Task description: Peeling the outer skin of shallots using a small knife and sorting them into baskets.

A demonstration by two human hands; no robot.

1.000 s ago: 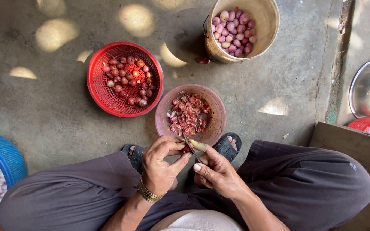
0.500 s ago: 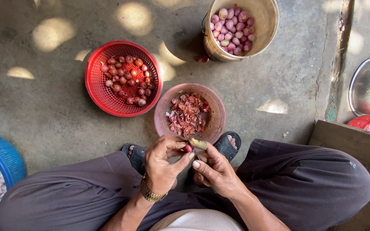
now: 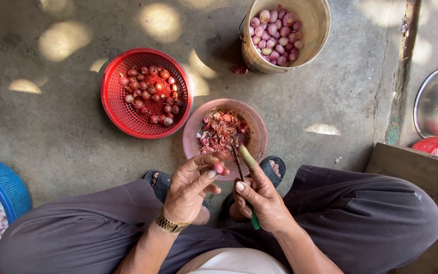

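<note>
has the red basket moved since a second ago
No. The red basket sits at the same spot left of the peel bowl, with the same gap between them.

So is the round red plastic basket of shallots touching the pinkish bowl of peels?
Apart. The head view shows a strip of bare concrete between the red basket and the pinkish bowl.

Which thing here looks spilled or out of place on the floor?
One reddish scrap lies on the bare concrete beside the tan bucket, outside every container. Otherwise nothing stands out.
</note>
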